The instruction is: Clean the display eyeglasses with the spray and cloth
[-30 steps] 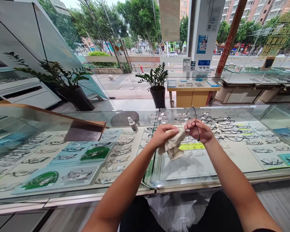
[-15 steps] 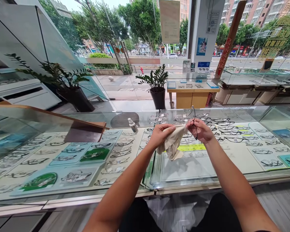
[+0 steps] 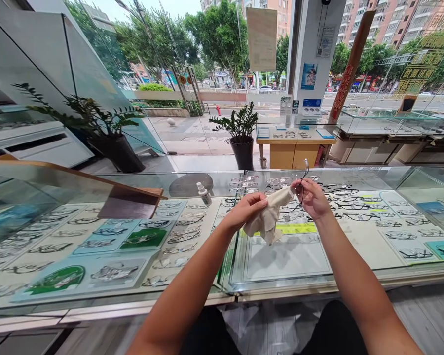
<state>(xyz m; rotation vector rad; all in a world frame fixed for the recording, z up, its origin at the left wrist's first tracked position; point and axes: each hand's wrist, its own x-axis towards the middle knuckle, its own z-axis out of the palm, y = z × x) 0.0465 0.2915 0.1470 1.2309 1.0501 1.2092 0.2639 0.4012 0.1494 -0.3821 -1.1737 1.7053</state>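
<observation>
Above the glass display case, my left hand pinches a cream cleaning cloth that hangs in loose folds. My right hand is closed on a pair of dark-framed glasses, held upright with one temple pointing up. A corner of the cloth stretches across to the glasses by my right fingertips. Whether the right fingers also grip the cloth is hard to make out. On the glass top to the left of my hands stands a small spray bottle with a white cap.
Several rows of glasses lie inside the display case beneath my hands. A wooden-edged panel rests on the left of the counter. Beyond are a potted plant and a small wooden display table.
My right hand has moved slightly right with the glasses, away from my left hand. The cloth is now drawn out longer between the hands.
</observation>
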